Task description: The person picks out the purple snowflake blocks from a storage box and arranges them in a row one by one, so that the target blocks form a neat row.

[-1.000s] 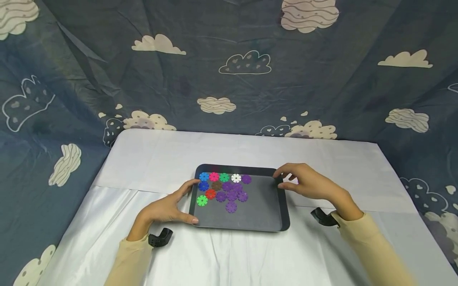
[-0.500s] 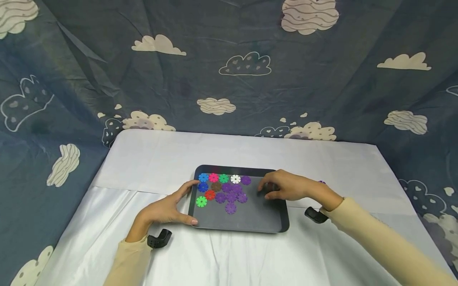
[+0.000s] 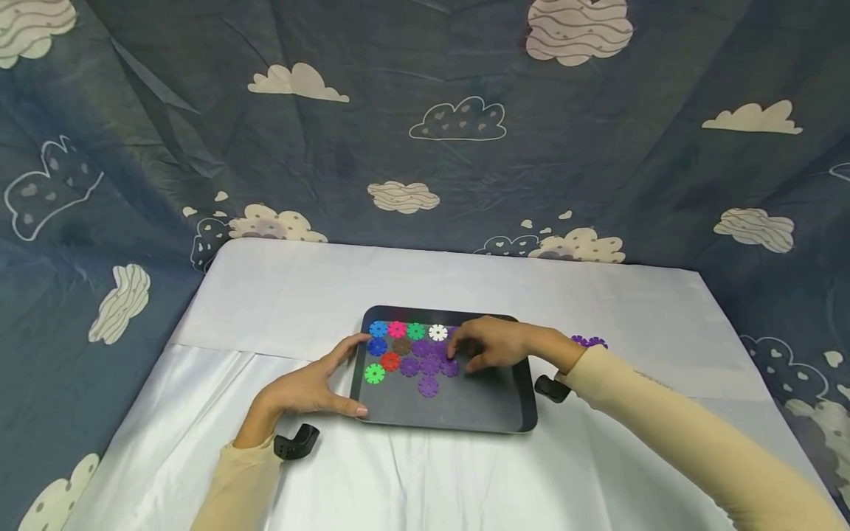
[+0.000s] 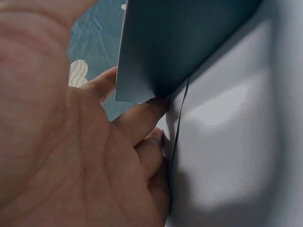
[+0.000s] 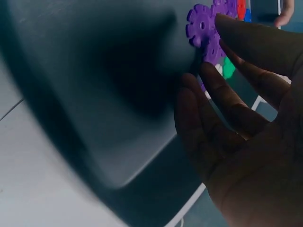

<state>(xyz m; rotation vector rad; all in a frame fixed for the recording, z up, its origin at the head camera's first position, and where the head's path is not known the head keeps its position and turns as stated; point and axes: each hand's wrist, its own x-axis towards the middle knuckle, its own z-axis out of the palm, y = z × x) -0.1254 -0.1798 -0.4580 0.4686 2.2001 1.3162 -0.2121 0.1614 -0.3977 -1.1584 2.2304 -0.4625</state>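
A dark grey tray (image 3: 478, 409) lies on the white cloth. In its left half sit notched plastic discs: blue, pink, green, white, brown, red and a light green disc (image 3: 375, 374). Purple discs (image 3: 428, 386) form a cluster to their right. My left hand (image 3: 302, 387) holds the tray's left side, thumb at the near corner and index finger on the rim; in the left wrist view the other fingers tuck against the tray's edge. Over the cluster's right side hovers my right hand (image 3: 498, 343), thumb and fingers apart. Its fingertips reach a purple disc (image 5: 201, 26) in the right wrist view.
More purple discs (image 3: 589, 342) lie on the cloth right of the tray, partly behind the right sleeve (image 3: 677, 420). A dark curtain (image 3: 458, 192) with cloud prints hangs behind the table. Both wrists carry a black device, the left one (image 3: 296, 442) close above the cloth.
My right hand has moved left from the tray's right rim to the purple cluster. Purple discs on the cloth have come into view behind the right arm. The left hand stays in place.
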